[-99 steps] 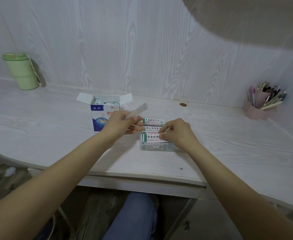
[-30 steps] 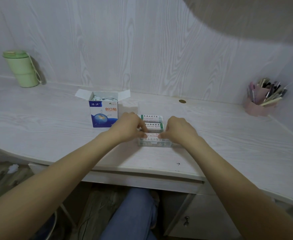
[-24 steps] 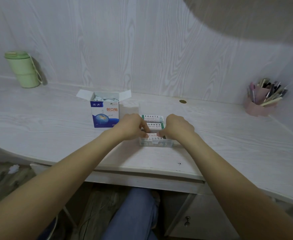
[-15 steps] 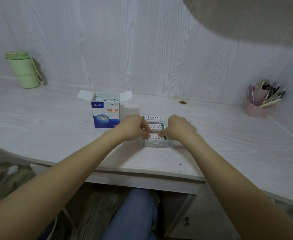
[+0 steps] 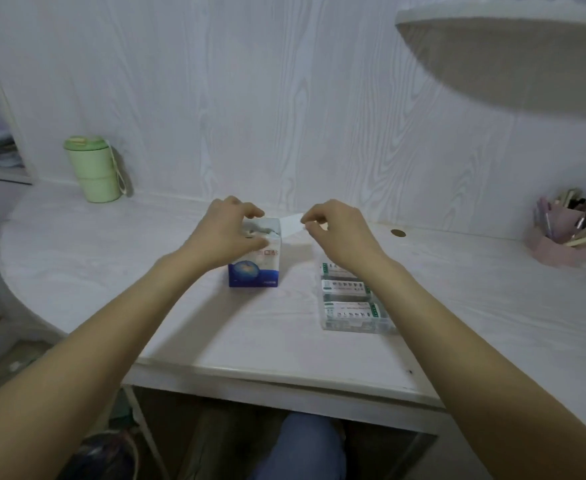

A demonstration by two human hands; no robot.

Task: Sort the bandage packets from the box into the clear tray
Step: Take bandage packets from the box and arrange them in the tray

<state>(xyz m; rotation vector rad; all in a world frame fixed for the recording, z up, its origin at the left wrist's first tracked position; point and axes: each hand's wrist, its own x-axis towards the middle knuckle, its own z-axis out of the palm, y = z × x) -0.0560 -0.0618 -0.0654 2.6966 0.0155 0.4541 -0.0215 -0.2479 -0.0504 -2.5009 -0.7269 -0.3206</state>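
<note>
The blue-and-white bandage box (image 5: 255,270) stands open on the desk, with pale packets showing in its top. My left hand (image 5: 227,233) curls over the box's open top, thumb on its front face. My right hand (image 5: 340,233) pinches the edge of the box's white right flap (image 5: 290,226). To the right lies the clear tray (image 5: 355,328), holding three green-and-white bandage packets (image 5: 345,285) in a row. My right wrist covers the farthest packet in part.
A green lidded cup (image 5: 92,169) stands at the back left against the wall. A pink holder full of pens (image 5: 568,233) sits at the far right. A small brass disc (image 5: 398,233) lies behind the tray. The desk's front edge (image 5: 284,375) is close to me.
Both hands have left the tray and moved up and left to the box. The left now covers its top, and the right has taken the flap.
</note>
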